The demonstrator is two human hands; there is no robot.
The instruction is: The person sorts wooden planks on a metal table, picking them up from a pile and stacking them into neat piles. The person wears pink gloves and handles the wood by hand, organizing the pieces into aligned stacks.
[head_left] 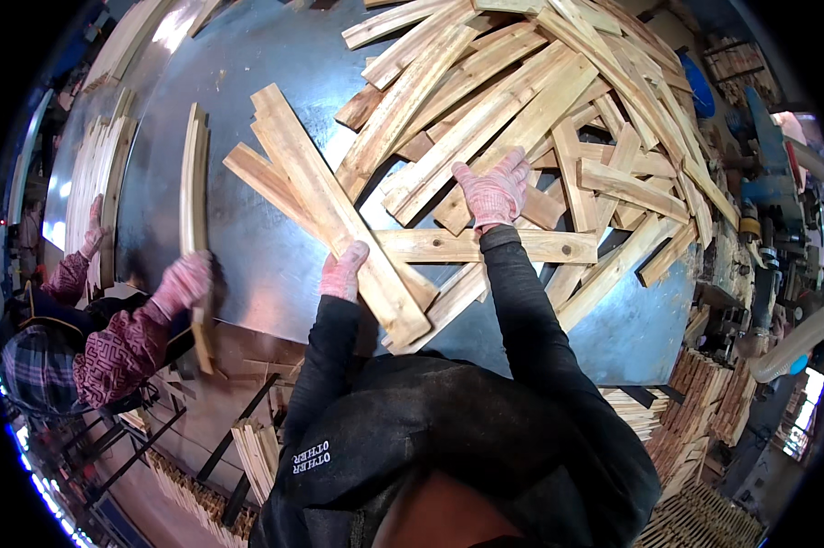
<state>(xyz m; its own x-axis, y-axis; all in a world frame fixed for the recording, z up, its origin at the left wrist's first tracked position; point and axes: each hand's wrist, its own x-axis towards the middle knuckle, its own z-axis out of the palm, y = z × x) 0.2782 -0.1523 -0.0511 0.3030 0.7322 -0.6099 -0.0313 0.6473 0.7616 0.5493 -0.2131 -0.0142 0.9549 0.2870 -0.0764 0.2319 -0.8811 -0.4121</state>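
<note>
My left hand, in a pale pink knit glove, is closed on the edge of a long wooden board, its thumb lying on top. Another board crosses underneath that one. My right hand, gloved alike, lies with stretched fingers at the lower end of a pale board in the loose pile. Below my right wrist, a board with dark knots lies crosswise. What the left fingers touch under the wood is hidden.
A heap of loose boards covers the far right of the metal table. At left a co-worker's gloved hand holds a narrow board; their other hand touches a row of boards. Stacked wood stands at lower right.
</note>
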